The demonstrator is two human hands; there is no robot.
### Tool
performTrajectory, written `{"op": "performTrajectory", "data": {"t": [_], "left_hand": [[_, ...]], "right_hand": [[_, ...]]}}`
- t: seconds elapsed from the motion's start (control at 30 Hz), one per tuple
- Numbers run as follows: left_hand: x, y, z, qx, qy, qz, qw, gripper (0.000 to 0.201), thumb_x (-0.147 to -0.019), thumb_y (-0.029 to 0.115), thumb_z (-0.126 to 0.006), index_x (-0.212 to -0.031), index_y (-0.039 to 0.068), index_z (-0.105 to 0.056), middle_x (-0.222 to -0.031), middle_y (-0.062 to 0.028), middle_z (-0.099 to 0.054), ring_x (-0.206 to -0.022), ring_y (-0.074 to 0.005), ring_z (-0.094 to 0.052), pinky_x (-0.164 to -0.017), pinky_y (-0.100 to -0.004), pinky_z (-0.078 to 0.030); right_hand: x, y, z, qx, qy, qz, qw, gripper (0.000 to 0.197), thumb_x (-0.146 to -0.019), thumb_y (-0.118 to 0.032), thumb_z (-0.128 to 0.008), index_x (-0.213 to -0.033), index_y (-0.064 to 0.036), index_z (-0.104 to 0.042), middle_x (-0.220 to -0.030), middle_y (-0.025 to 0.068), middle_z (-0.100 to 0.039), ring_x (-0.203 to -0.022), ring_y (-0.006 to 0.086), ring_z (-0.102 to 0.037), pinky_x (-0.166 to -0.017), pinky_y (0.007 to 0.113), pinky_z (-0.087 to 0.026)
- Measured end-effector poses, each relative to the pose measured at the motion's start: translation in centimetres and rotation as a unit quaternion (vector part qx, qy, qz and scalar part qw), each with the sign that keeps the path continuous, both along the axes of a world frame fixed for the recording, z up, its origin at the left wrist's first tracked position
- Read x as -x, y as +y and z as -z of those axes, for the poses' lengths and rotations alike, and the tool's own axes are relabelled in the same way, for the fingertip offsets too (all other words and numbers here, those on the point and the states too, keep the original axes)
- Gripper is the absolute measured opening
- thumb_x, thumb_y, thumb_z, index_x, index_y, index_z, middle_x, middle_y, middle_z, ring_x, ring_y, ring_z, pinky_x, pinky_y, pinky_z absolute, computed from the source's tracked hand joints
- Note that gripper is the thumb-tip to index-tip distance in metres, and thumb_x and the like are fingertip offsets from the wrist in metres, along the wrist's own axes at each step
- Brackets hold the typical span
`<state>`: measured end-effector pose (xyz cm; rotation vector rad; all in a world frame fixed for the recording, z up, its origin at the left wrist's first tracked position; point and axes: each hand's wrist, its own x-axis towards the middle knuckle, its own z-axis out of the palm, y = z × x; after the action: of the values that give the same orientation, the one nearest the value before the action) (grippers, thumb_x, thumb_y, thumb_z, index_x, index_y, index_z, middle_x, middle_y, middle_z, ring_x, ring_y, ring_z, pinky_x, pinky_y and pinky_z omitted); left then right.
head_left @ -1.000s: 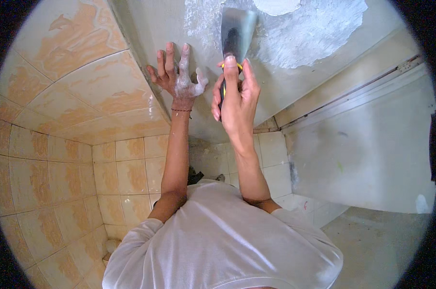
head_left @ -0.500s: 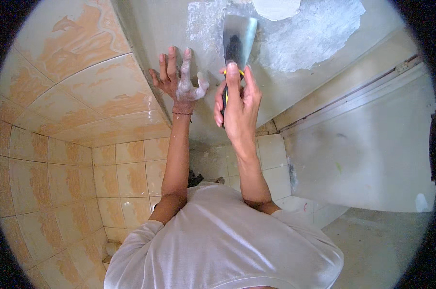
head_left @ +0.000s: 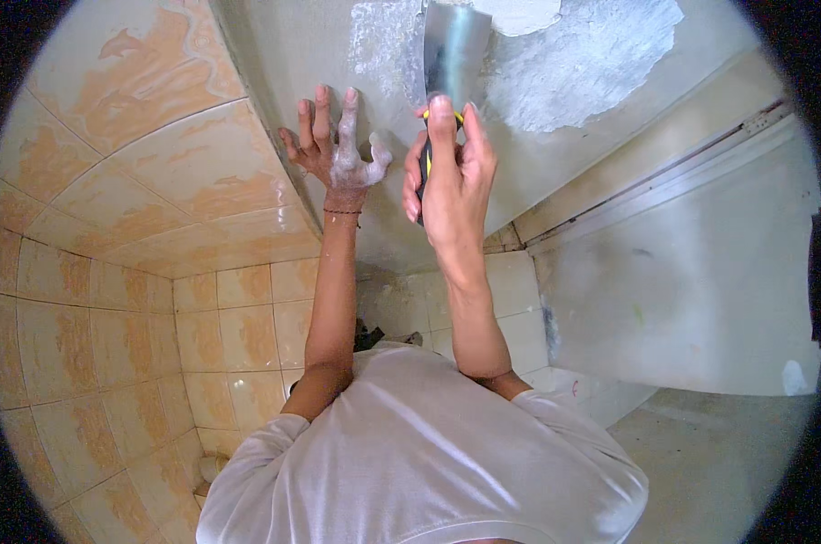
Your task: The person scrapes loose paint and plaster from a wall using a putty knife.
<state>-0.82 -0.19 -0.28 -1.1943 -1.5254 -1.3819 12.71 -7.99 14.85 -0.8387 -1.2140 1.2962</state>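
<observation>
My right hand is closed around the black and yellow handle of a putty knife, thumb along the front. Its wide, shiny metal blade points up against the grey wall, beside a large rough whitish patch. A smaller speckled white patch lies to the blade's left. My left hand rests on the wall with its fingers spread and holds nothing. White dust coats its thumb and index finger, and a thin dark cord circles the wrist.
Cream and orange patterned tiles cover the walls at the left, meeting the grey wall along a raised edge. To the right is a pale door-like panel below a long frame strip. A grey floor shows at lower right.
My right hand and the putty knife have slid a little way up the wall, the blade now tilting slightly right. My left hand has stayed in place.
</observation>
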Motion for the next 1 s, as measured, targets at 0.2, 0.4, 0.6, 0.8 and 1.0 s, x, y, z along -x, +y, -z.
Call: {"op": "performTrajectory", "data": {"t": [0.2,0.4,0.6,0.8,1.0], "left_hand": [[-0.2,0.3,0.0,-0.006,0.006,-0.008,1.000,0.065,-0.086,0.057,-0.048,-0.143,0.028,-0.062,-0.156,-0.0031,-0.049,-0.149,-0.0261,-0.034,-0.124,-0.0561,-0.011],[-0.2,0.3,0.3,-0.003,0.009,-0.019,1.000,0.063,-0.089,0.059,-0.046,-0.142,0.029,-0.062,-0.156,-0.0027,-0.049,-0.149,-0.0252,-0.034,-0.124,-0.0558,-0.011],[-0.1,0.0,0.1,0.001,0.000,-0.002,1.000,0.062,-0.089,0.059,-0.047,-0.142,0.029,-0.062,-0.155,-0.0017,-0.049,-0.150,-0.0248,-0.033,-0.124,-0.0557,-0.011],[0.0,0.3,0.3,0.005,0.005,-0.026,1.000,0.062,-0.090,0.059,-0.047,-0.142,0.029,-0.062,-0.156,-0.0028,-0.048,-0.150,-0.0251,-0.033,-0.124,-0.0553,-0.010],[0.0,0.4,0.3,0.007,0.009,-0.030,0.999,0.061,-0.090,0.058,-0.049,-0.142,0.029,-0.063,-0.156,-0.0025,-0.048,-0.149,-0.0254,-0.034,-0.124,-0.0549,-0.011]], "right_hand": [[-0.2,0.4,-1.0,-0.035,0.005,0.003,0.999,0.042,-0.109,-0.043,-0.051,-0.104,-0.0017,-0.056,-0.053,-0.0010,-0.044,-0.036,0.0071,-0.040,-0.032,0.026,-0.029],[-0.9,-0.1,0.9,-0.010,-0.028,-0.010,1.000,0.041,-0.109,-0.043,-0.051,-0.102,-0.0029,-0.055,-0.052,-0.0017,-0.044,-0.035,0.0069,-0.041,-0.032,0.026,-0.029],[-0.5,-0.4,0.3,-0.019,-0.011,-0.006,1.000,0.040,-0.109,-0.042,-0.051,-0.103,-0.0030,-0.056,-0.053,-0.0002,-0.043,-0.035,0.0077,-0.040,-0.032,0.026,-0.028],[-0.1,-0.3,-0.2,-0.019,-0.009,0.002,1.000,0.040,-0.109,-0.042,-0.051,-0.104,-0.0023,-0.056,-0.053,0.0012,-0.043,-0.035,0.0085,-0.039,-0.033,0.027,-0.029],[0.7,-0.3,0.2,-0.030,-0.009,0.009,0.999,0.040,-0.109,-0.042,-0.050,-0.104,-0.0019,-0.056,-0.053,0.0010,-0.043,-0.035,0.0083,-0.039,-0.033,0.027,-0.029]]}}
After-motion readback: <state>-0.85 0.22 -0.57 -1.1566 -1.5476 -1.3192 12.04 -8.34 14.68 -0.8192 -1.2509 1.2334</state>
